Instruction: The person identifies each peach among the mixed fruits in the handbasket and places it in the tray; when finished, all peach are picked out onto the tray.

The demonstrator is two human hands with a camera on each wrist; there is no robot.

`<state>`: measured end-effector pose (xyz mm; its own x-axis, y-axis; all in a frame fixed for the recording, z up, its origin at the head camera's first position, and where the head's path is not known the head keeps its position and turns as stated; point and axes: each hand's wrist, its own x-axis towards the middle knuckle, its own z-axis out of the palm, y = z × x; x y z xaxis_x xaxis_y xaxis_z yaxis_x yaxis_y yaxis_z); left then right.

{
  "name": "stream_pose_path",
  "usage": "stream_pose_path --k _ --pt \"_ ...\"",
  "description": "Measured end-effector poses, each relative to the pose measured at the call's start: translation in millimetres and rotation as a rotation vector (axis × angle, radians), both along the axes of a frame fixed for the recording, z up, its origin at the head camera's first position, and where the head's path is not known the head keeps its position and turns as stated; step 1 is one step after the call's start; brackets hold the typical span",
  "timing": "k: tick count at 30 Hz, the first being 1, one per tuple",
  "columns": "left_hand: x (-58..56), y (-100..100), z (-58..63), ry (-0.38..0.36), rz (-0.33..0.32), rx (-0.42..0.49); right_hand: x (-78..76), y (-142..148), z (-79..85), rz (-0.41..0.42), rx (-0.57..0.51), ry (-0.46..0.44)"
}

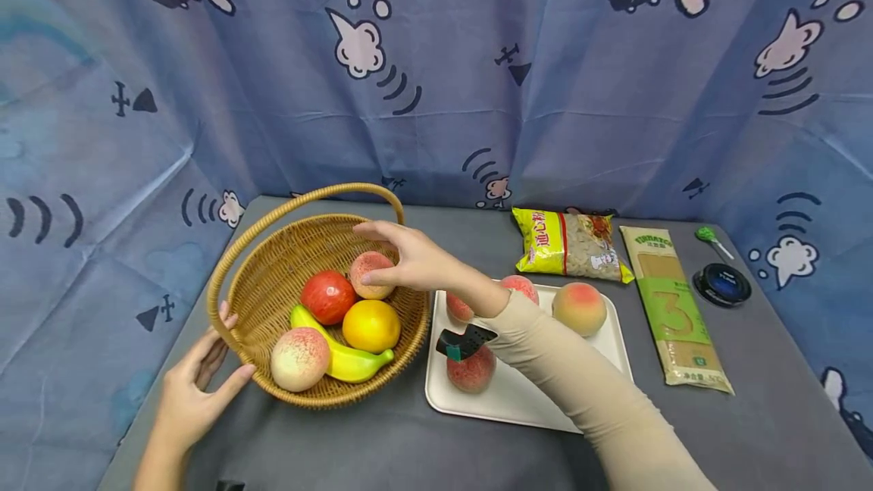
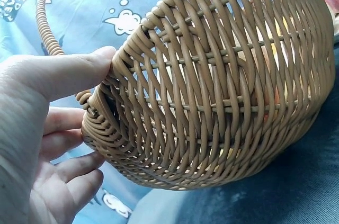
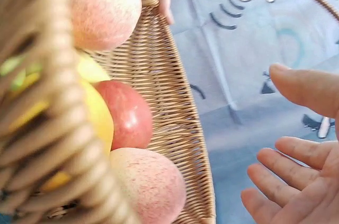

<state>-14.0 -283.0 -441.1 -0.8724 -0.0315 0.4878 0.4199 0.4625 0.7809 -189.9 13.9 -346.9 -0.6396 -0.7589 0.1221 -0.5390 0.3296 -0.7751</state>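
A wicker basket (image 1: 273,309) with a tall hoop handle holds a red apple (image 1: 328,297), an orange (image 1: 371,326), a banana (image 1: 355,364) and two peaches. One peach (image 1: 299,359) lies at the near side, the other peach (image 1: 369,264) toward the back right. My left hand (image 1: 194,385) holds the basket's left side near the foot of the handle; in the left wrist view its thumb (image 2: 98,65) meets the rim, fingers against the wicker. Over the right rim hovers my right hand (image 1: 416,260), its fingers spread and nothing in them, as the right wrist view also shows.
Right of the basket, a white tray (image 1: 525,411) carries several peaches, partly hidden by my right sleeve (image 1: 580,377). Behind it lies a yellow food bag (image 1: 569,245). Farther right are a noodle packet (image 1: 675,305), a round black object (image 1: 723,284) and a small green-headed item (image 1: 712,239).
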Motion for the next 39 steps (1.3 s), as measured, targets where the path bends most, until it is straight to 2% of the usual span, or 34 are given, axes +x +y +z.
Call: stream_pose_path --k 7,12,16,23,27,34,39 --pt "-0.3 0 1.1 -0.006 0.013 -0.025 -18.6 -23 -10.1 0.017 0.082 -0.084" --pt "-0.3 2 0.3 -0.012 0.018 -0.037 -22.6 -23 -18.7 -0.002 0.161 -0.135" --pt "-1.5 2 1.2 -0.002 0.013 -0.042 -25.6 -23 -26.3 -0.015 0.169 -0.186" --pt "-3.3 1 1.9 0.004 0.014 -0.042 -27.2 -26 -29.1 -0.026 0.203 -0.25" --pt "-3.7 0 1.6 0.016 0.008 -0.037 -27.1 -29 -29.8 -0.018 0.261 -0.222" --pt "-5.2 -1 1.9 0.035 0.003 -0.026 -26.6 -34 -31.5 -0.03 0.356 -0.117" --pt "-5.3 0 3.4 0.034 -0.007 -0.012 -26.3 -35 -32.2 -0.045 0.411 -0.107"
